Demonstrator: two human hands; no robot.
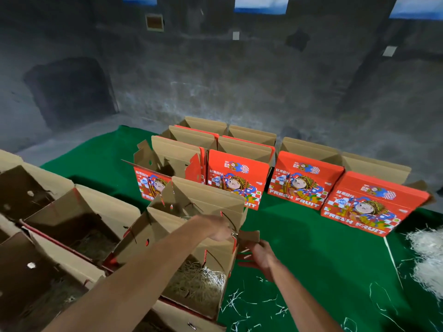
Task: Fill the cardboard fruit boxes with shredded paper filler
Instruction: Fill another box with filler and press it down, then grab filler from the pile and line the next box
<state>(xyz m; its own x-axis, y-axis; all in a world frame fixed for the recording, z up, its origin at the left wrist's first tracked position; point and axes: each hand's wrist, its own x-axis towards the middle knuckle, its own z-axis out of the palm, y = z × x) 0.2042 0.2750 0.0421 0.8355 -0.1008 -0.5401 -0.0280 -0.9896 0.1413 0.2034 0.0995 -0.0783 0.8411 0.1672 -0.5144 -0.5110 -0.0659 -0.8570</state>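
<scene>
1. Landmark: the open box (191,267) under both arms holds shredded paper filler (199,281) in its base.
2. Left hand (221,230) is at that box's far right flap; its grip is hidden, so I cannot tell what it holds.
3. Right hand (257,254), just right of the box, fingers spread against the side flap, apparently bracing it open.
4. Loose filler pile (426,259) lies well right of the box on the green counter (311,259).
5. Printed boxes (299,180) stand behind, apparently awaiting filling.

red fruit boxes (366,207) | front panels | "FRESH FRUIT" | smaller print unreadable
</scene>
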